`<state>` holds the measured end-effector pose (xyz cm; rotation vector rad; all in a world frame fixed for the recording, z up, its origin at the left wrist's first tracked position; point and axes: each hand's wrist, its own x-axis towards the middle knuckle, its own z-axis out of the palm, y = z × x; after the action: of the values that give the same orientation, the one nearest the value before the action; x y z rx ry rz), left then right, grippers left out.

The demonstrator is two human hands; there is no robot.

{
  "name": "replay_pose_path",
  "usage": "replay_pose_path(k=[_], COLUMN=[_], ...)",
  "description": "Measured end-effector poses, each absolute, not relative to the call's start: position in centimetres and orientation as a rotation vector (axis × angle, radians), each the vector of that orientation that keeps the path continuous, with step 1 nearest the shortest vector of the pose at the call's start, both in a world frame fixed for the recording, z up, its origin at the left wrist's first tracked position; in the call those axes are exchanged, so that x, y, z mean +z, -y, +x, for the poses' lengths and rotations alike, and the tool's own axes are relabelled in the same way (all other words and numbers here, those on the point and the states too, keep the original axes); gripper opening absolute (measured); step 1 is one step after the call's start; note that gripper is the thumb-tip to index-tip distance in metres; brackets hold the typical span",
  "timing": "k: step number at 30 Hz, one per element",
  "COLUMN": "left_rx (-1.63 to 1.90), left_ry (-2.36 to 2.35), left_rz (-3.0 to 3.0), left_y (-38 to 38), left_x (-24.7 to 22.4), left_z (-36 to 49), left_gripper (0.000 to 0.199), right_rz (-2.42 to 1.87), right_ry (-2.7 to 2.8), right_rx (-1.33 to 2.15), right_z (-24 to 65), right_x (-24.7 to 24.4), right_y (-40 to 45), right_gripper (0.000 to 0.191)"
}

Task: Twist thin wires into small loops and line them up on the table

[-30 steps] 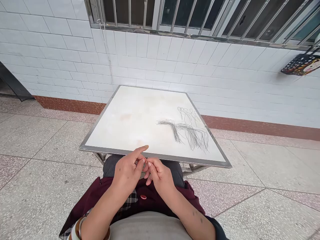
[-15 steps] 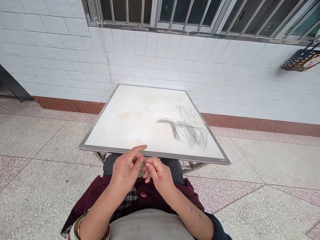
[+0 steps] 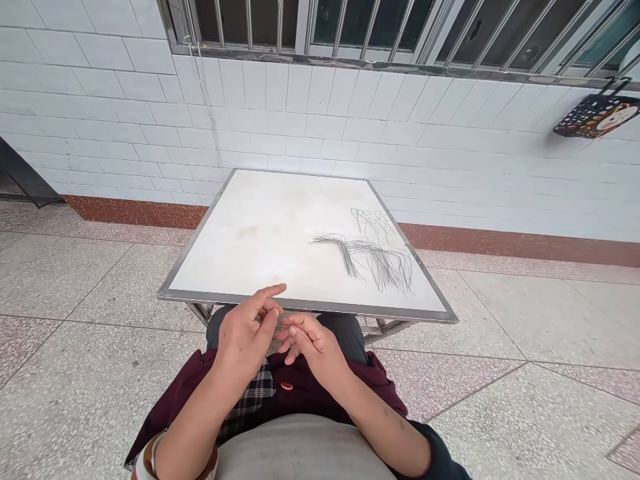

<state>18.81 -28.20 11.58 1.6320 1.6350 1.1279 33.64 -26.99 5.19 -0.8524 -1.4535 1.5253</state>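
Observation:
My left hand [image 3: 245,333] is at the table's near edge above my lap, thumb and a finger pinched together on something too small to make out, with the index finger stretched forward. Just to its right, my right hand [image 3: 313,340] also pinches, and what it holds is too thin to name. A small gap separates the two hands. Thin dark wires or strands [image 3: 383,263] lie in loose bundles on the right side of the white table [image 3: 265,227]. Behind them is a group of looped strands [image 3: 370,220].
The grey-edged table stands before a white tiled wall [image 3: 280,123] under a barred window [image 3: 370,30]. A patterned bag [image 3: 595,115] hangs at the right. Below my hands are a dark red garment [image 3: 325,393] and its red button [image 3: 287,386].
My left hand has shifted slightly left, and the gap between the fingertips of both hands has widened. The camera view has moved slightly. The strands lie as before.

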Motion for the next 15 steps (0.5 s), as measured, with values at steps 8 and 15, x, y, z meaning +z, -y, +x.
replay_pose_path(k=[8,15], left_rx=[1.211,1.350], left_ry=[-1.616,-1.661], left_rz=[1.577,1.476], left_y=[28.1,27.8], left_x=[11.6,11.9], left_z=[18.3,17.1], left_gripper=[0.036,0.034], right_rz=[-0.898,-0.895], right_ry=[1.481,1.569], right_rx=[1.488,1.499], right_z=[33.7,34.2], right_x=[5.0,3.8], right_y=[27.1,27.2], right_gripper=[0.021,0.024])
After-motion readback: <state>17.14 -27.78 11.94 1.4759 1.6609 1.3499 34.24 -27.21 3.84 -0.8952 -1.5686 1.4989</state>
